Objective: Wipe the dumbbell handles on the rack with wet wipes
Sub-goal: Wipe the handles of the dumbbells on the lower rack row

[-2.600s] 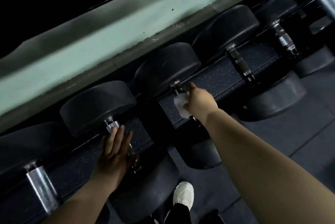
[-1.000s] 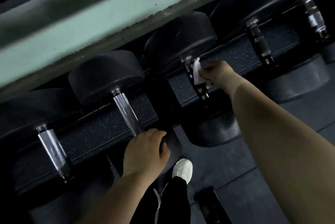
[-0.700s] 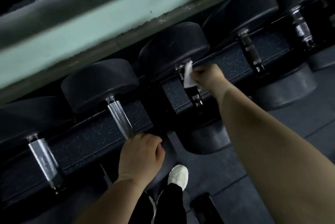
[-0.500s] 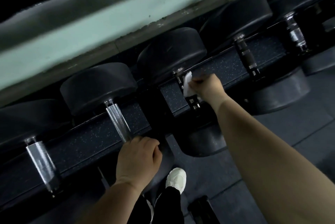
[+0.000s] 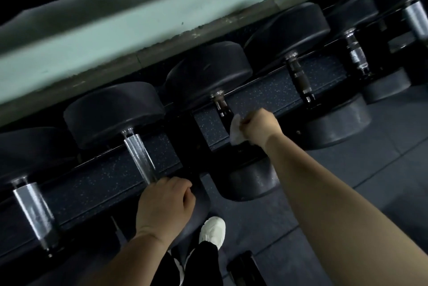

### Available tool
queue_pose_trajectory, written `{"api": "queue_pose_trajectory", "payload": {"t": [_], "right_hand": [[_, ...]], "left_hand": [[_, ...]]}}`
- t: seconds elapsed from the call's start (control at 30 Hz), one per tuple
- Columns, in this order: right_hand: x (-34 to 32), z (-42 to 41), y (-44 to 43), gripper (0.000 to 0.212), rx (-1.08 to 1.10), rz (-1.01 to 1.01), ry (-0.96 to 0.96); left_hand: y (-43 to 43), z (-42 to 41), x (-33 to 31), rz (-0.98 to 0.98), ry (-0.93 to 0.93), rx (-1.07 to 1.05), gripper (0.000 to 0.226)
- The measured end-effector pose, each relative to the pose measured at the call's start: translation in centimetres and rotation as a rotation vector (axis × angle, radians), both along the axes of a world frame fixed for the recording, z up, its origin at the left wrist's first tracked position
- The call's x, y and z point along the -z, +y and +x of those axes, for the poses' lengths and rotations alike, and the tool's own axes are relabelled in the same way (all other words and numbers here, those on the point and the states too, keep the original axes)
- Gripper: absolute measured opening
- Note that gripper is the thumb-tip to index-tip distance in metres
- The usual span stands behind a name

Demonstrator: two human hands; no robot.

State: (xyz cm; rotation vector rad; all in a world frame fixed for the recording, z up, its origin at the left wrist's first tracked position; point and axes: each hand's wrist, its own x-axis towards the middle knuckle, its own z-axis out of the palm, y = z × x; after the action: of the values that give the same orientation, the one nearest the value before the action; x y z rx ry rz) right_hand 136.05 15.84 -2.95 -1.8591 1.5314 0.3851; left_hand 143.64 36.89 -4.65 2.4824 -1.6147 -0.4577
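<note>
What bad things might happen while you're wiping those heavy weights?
1. The left hand grips the near end of the silver-handled dumbbell; if that weight shifts on the rack, fingers might get pinched.
2. The white shoe sits just below that dumbbell's front head, so a slip could land on toes.
3. The right hand pinches the wet wipe low on the dark handle; the top part may get missed.

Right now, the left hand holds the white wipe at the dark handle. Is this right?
No. The right hand holds the wipe at the dark handle; the left hand holds no wipe. The head view shows it.
</note>
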Motion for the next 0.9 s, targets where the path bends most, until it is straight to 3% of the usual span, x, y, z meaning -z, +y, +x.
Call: {"api": "queue_pose_trajectory", "payload": {"t": [0.1, 0.2, 0.3, 0.37, 0.43, 0.6, 0.8, 0.9], "right_hand": [[-0.8, 0.3, 0.9, 0.024, -0.107, -0.256, -0.159], [-0.7, 1.1, 1.6, 0.007, -0.537, -0.605, -0.396], [0.9, 0.9, 1.0, 0.011, -1.010, -0.593, -0.166], [0.7, 1.2, 0.9, 0.019, -1.170, -0.547, 0.103], [0.9, 1.3, 1.4, 0.030, -1.233, -0.370, 0.202], [0.9, 1.4, 1.6, 0.035, -1.159, -0.178, 0.316], [1.5, 2.8, 0.7, 0.054, -0.558, -0.079, -0.114], [1.0, 2.0, 0.8, 0.038, -0.561, -0.040, -0.087]], "left_hand": [[0.0, 0.0, 0.0, 0.000, -0.009, -0.009, 0.034], [0.1, 0.0, 0.1, -0.006, -0.001, -0.018, 0.034], [0.0, 0.0, 0.2, -0.029, -0.007, -0.016, 0.033], [0.1, 0.0, 0.3, -0.040, -0.014, -0.023, 0.033], [0.1, 0.0, 0.3, -0.049, -0.004, -0.028, 0.033], [0.1, 0.0, 0.1, -0.045, 0.008, -0.035, 0.033], [0.2, 0.0, 0.2, -0.036, 0.023, -0.032, 0.033], [0.1, 0.1, 0.1, -0.025, 0.030, -0.043, 0.033]]}}
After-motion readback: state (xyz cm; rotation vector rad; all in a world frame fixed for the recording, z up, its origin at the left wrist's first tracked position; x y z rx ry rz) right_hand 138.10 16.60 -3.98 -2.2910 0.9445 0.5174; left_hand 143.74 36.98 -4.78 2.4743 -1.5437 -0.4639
